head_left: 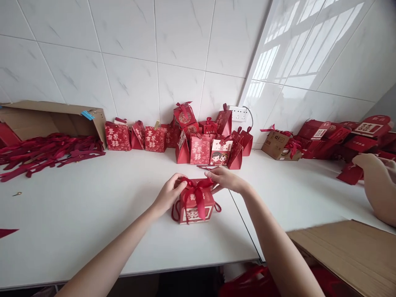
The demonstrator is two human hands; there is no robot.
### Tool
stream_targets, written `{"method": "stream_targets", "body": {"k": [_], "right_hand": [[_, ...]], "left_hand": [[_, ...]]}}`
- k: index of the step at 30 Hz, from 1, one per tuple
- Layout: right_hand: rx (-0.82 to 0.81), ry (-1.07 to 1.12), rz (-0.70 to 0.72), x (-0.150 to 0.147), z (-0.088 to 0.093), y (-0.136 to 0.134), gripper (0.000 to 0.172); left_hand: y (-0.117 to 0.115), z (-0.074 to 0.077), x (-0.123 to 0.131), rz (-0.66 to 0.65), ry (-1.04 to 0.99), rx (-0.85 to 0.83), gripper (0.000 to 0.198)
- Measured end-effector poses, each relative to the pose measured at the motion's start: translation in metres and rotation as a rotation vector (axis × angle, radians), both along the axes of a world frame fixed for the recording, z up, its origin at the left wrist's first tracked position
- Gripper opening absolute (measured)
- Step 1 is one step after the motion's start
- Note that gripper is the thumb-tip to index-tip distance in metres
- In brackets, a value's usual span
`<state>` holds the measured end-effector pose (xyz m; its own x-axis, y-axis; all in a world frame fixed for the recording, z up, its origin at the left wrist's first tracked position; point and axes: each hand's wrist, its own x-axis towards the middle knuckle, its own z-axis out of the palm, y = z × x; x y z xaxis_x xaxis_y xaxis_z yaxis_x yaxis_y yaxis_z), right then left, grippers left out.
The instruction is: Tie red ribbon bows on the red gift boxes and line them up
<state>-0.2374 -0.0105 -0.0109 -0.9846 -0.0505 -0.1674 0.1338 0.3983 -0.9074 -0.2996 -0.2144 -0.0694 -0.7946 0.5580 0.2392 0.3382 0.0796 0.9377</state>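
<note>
A red gift box (193, 200) with white and gold print stands upright on the white table in front of me. A red ribbon bow (198, 190) is tied on its top, with tails hanging down the front. Dark red cord handles (175, 212) stick out at the box's sides. At the bow's left loop, my left hand (171, 193) is closed, thumb and fingers pinching the ribbon. My right hand (227, 180) pinches the right loop, its fingers partly hidden behind the box and ribbon.
Red gift boxes (200, 149) line the tiled wall. On the left, an open cardboard box (55, 108) stands by a pile of red ribbons (62, 150). At right, another person's hand (373, 167) touches red boxes. A cardboard flap (349, 247) lies front right; a power strip (238, 113) hangs behind.
</note>
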Motion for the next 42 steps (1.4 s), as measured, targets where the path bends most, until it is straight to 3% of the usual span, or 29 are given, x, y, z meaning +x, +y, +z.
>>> {"method": "stream_targets", "body": {"k": [2,6,9,13,16,19,23,29,37,39,42], "right_hand": [[-0.058,0.002,-0.003,0.001,-0.004,-0.009,0.063],[0.084,0.069,-0.032,0.002,-0.007,-0.021,0.065],[0.058,0.108,0.030,0.007,-0.011,-0.021,0.062],[-0.201,0.044,0.089,0.013,-0.020,-0.015,0.054],[-0.372,0.003,0.089,0.014,-0.024,-0.012,0.045],[-0.440,0.005,0.083,0.012,-0.026,-0.012,0.039],[-0.386,0.034,0.046,0.007,-0.031,-0.012,0.036],[-0.436,0.026,0.056,0.003,-0.041,-0.005,0.033],[-0.410,0.049,0.083,0.002,-0.041,-0.005,0.034],[-0.340,0.076,0.075,0.001,-0.040,-0.004,0.035],[-0.022,0.109,-0.025,0.005,-0.036,0.000,0.037]], "left_hand": [[-0.005,0.004,-0.004,0.071,0.007,-0.007,0.024],[-0.013,0.010,-0.004,0.277,0.148,-0.049,0.019],[-0.013,0.014,0.002,0.235,0.090,-0.098,0.028],[-0.009,0.017,0.008,0.170,-0.009,-0.137,0.030],[-0.008,0.016,0.009,0.157,-0.086,-0.060,0.030],[-0.009,0.013,0.009,0.174,-0.212,0.042,0.032],[-0.008,0.011,0.009,0.216,-0.290,0.070,0.033],[-0.007,0.007,0.010,0.247,-0.256,0.080,0.035],[-0.007,0.003,0.006,0.277,-0.222,0.049,0.033],[-0.007,0.003,0.005,0.263,-0.236,0.054,0.034],[-0.008,0.003,0.003,0.212,-0.316,0.036,0.037]]}}
